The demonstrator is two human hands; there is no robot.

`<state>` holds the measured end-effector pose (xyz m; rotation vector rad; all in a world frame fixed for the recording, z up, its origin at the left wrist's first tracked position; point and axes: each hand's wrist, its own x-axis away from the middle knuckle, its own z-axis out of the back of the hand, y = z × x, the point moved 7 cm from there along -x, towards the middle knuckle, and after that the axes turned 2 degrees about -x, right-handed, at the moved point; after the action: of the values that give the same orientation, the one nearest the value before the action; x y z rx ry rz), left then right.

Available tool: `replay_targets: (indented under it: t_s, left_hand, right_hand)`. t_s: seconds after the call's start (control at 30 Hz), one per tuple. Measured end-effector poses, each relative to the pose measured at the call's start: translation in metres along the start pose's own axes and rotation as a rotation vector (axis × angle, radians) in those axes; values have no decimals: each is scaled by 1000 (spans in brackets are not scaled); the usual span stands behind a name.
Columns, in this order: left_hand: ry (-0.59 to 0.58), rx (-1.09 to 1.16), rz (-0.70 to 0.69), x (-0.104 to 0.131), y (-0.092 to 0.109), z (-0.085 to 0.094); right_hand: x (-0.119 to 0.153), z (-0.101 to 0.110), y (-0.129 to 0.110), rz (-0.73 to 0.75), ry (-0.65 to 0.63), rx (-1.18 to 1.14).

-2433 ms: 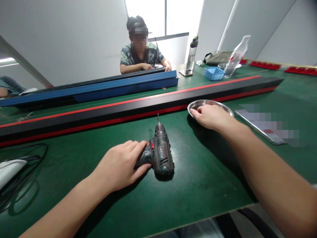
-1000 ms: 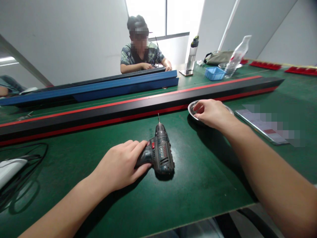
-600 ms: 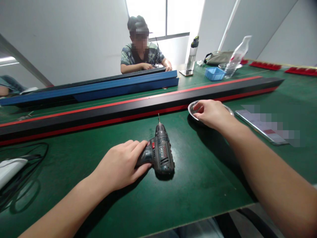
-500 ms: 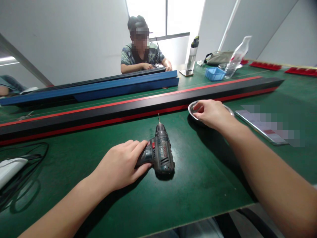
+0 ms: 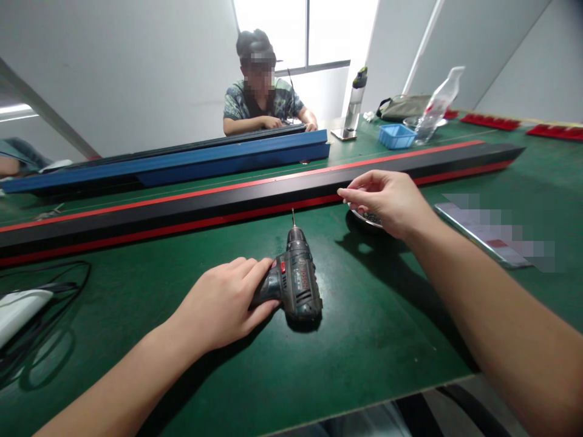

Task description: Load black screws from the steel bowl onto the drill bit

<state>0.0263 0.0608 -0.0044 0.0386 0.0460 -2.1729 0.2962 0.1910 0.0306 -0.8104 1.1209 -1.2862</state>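
Note:
My left hand is wrapped round the handle of a cordless drill, which lies on its side on the green table. The drill's bit points away from me, towards a long black bar with red edges. Above a round metal dish of small dark pieces, my right hand is closed in a pinch, thumb against fingertips. Whatever sits in the pinch is too small to make out. The hand hides most of the dish.
Behind the black bar lie long blue bars, with a person seated beyond them. A blue basket, a clear plastic bottle and a drink bottle stand at the back right. A phone-like slab lies right; cables lie left.
My right hand has lifted out of the metal dish and shifted slightly left, fingertips pinched. My left hand and the drill have stayed in place.

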Motion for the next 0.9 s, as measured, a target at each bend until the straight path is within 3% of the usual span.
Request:
replay_targets:
  t_s: [0.17, 0.23, 0.37, 0.53, 0.9]
  left_hand:
    - [-5, 0, 6, -1, 0, -1]
    - [-7, -3, 1, -1, 0, -2]
    - [-7, -10, 4, -1, -1, -3]
    - [-19, 4, 4, 0, -2, -2]
    - [-54, 76, -78, 2, 3, 2]
  right_hand:
    - [13, -39, 8, -88, -236, -179]
    - [18, -51, 13, -134, -276, -269]
    - [23, -70, 25, -216, -246, -411]
    - [23, -84, 43, -247, -170, -406]
    - [13, -82, 55, -254, -123, -469]
